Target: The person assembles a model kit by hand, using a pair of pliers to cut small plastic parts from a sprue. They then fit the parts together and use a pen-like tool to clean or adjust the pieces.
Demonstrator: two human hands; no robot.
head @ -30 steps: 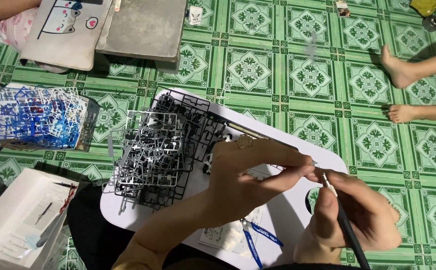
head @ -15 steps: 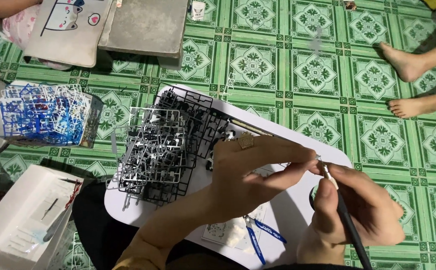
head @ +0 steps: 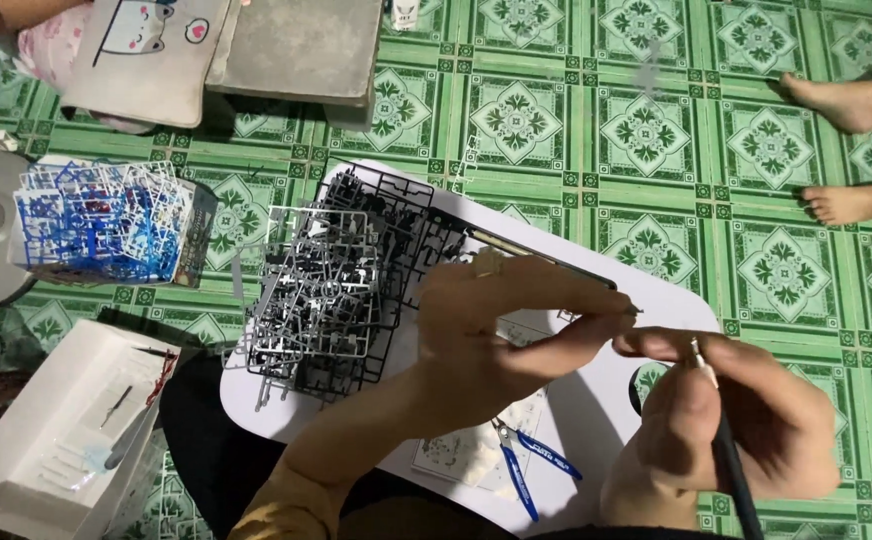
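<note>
Left hand (head: 516,335) pinching a tiny part (head: 634,311), right hand (head: 731,425) at four o'clock gripping a knife (head: 724,450), gray plastic frames (head: 341,285) at nine o'clock.

Tiny dark part (head: 632,311) pinched between left thumb and forefinger tips, held just above the white tray (head: 596,400), too small to make out shape. Thin tool (head: 724,450) with a metal tip and dark handle gripped pen-style in the right fist, tip angled up-left, just beside the part.
</note>
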